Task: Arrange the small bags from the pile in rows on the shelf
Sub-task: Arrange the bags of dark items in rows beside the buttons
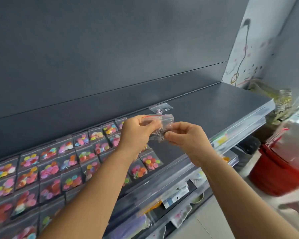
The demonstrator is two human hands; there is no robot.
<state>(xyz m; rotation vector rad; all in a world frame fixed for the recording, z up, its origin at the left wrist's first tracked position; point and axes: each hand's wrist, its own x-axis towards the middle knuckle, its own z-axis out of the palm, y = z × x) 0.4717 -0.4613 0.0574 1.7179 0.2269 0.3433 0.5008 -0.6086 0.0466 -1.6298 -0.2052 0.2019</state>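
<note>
Left hand (136, 133): raised above the shelf (214, 107), fingers curled around a small bunch of clear bags (155, 120), one with a red zip line along its top edge. Right hand (185, 135): level with the left and just beside it, thumb and forefinger pinched tight on the crumpled lower corner of a clear bag (160, 135) that hangs from the bunch; the remaining fingers are loosely bent. What the held bags contain is too blurred to tell. Both hands hover clear of the shelf surface. Arranged bags (47, 169): flat packets of coloured discs, laid edge to edge in several rows that fill the left part of the shelf from the back wall (110, 49) to the front lip. The rows end below the left forearm, the rightmost packet (151, 161) lying near the front edge. Single clear bag (160, 107): lies alone against the back wall, just past the end of the rear row. Open room: bare dark shelf surface extends rightward from the hands to the shelf's right end. Front edge: a transparent price rail (240, 125) runs the shelf's length. Red bucket (280, 169): stands on the floor at right, well apart from the hands.
</note>
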